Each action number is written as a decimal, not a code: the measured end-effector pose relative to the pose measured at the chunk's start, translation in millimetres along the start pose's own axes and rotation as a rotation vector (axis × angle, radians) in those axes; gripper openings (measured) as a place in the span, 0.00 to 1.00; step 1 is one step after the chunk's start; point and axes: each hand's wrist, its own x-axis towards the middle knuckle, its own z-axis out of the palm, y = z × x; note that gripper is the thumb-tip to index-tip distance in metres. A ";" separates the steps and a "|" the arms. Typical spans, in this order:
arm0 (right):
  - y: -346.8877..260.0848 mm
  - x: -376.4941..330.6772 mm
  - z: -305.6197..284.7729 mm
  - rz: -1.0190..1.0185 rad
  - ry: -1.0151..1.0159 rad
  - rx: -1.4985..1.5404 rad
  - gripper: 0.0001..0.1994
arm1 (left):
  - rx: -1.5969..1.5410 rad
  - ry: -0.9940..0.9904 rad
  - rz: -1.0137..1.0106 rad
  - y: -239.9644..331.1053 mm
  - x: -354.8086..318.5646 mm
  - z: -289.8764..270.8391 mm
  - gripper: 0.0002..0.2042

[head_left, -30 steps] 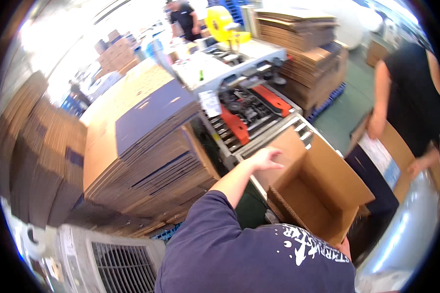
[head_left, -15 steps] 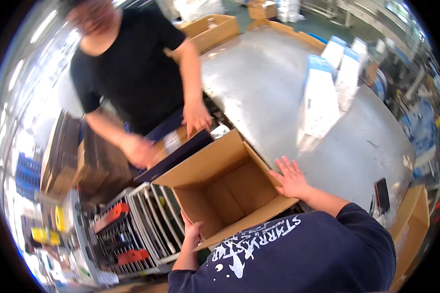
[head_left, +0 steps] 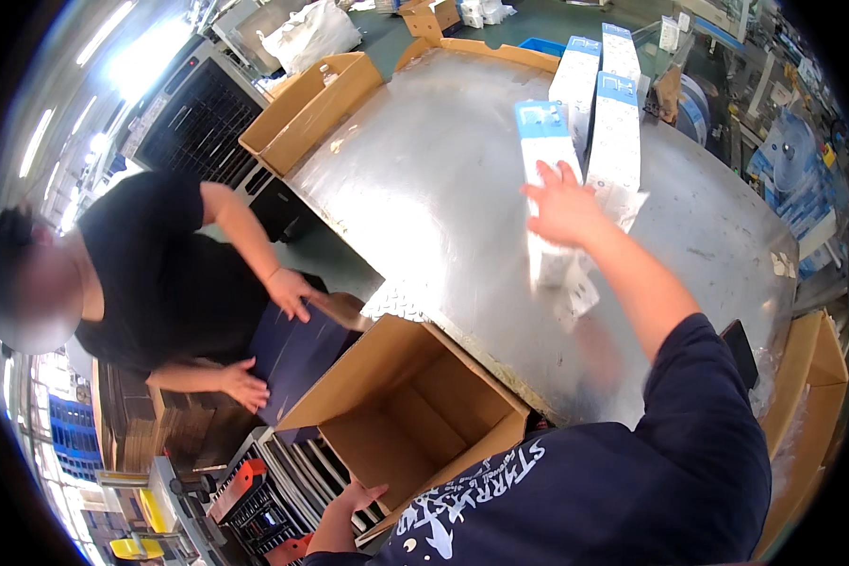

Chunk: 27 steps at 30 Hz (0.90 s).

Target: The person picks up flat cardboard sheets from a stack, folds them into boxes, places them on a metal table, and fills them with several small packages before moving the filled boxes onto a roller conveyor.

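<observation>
1. At left, a co-worker's hands (head_left: 291, 291) touched a dark-blue carton (head_left: 297, 363), perhaps steadying it.
2. The left hand (head_left: 352, 500) was at the open brown carton's (head_left: 415, 415) near-left edge, seemingly for support; finger closure I could not tell.
3. At right, the right hand (head_left: 564, 205) touched a white-and-blue box (head_left: 545, 141) on the table (head_left: 424, 179), fingers spread, perhaps for control.
</observation>
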 end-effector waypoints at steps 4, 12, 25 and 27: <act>4.9 -23.8 1.4 -0.183 -0.062 0.266 0.29 | 0.195 -0.131 -0.091 -36.2 22.1 -0.7 0.35; 109.7 34.4 -9.0 0.288 0.119 0.147 0.26 | 0.710 0.122 0.351 -90.8 39.7 -0.8 0.39; 124.4 -16.9 -18.2 0.013 0.376 0.451 0.28 | 0.597 -0.270 0.187 -9.0 29.1 -16.7 0.25; 153.6 22.3 -23.3 0.116 0.459 0.211 0.32 | 0.679 -0.069 0.314 -40.7 18.1 -9.4 0.25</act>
